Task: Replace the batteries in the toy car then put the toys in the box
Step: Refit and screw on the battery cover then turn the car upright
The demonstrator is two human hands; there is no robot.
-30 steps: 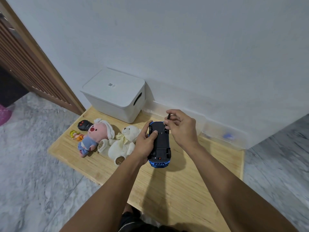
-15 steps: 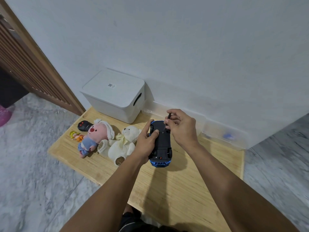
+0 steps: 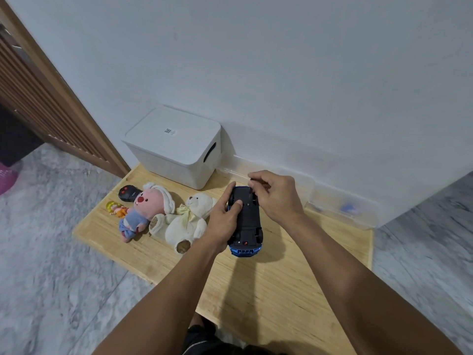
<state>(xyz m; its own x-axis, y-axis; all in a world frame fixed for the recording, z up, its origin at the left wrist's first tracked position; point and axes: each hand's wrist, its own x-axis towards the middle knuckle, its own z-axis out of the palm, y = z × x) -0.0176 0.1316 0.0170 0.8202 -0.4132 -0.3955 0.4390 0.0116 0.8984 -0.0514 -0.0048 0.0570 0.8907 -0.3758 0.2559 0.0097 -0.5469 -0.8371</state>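
**Toy car inverted in hand: handling assessment**

The toy car [image 3: 246,219] is held upside down above the wooden table [image 3: 294,290], black underside facing up, blue bumper towards the person. The left hand [image 3: 225,221] grips the car's left flank, thumb pressed on the chassis. The right hand [image 3: 275,198] hovers over the car's far end, fingers curled round a thin dark tool, apparently a screwdriver; its tip is hidden.

Judgement: rigid plastic shell, light, fairly smooth. Best held across the flanks between the wheels, as now, clear of the underside panel. Wheels and small screws look vulnerable.

The lidded white box [image 3: 176,149] stands beyond the car, the white bear [image 3: 189,219] left of it.
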